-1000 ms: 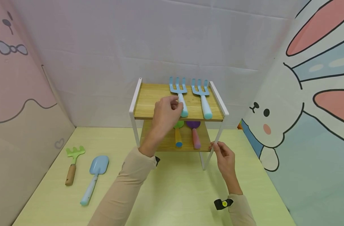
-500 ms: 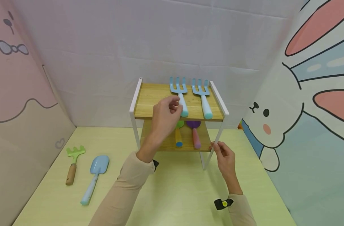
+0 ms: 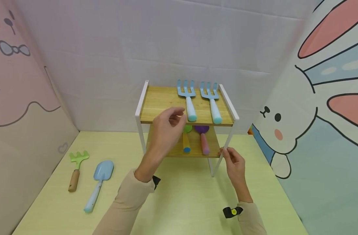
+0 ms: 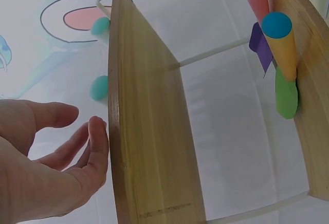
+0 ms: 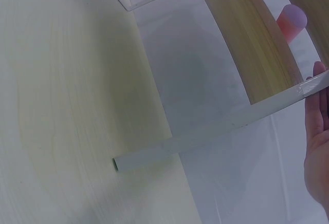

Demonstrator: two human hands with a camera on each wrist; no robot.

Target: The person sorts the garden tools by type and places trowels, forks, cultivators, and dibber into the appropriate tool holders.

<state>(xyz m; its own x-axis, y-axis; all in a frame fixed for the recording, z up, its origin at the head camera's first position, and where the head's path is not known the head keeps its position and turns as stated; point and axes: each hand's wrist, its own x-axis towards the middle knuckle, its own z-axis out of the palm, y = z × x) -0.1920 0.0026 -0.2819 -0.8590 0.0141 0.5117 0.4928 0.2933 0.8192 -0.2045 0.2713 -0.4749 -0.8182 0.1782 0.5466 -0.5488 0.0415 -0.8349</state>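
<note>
A two-tier wooden shelf point(image 3: 155, 98) with white metal sides stands on the table. On its top board lie two light blue hand forks: the left fork point(image 3: 190, 107) and the right fork point(image 3: 214, 109), tines toward the back. My left hand point(image 3: 168, 129) hovers at the board's front edge, left of the left fork's handle. Its fingers are loosely bent, and in the left wrist view a gap shows between thumb point(image 4: 59, 115) and fingertips. With my right hand point(image 3: 234, 163) I pinch the shelf's right front leg point(image 5: 236, 116), near the lower board.
The lower board bears a green-headed tool with a yellow handle point(image 3: 186, 143) and a purple-headed one with a pink handle point(image 3: 205, 145). On the table's left lie a green rake point(image 3: 76, 169) and a blue trowel point(image 3: 100, 179). Cartoon-printed panels flank the table.
My left hand has drawn back from the left fork's handle, moving down and to the left. The forks lie as before, and my right hand stays on the leg.
</note>
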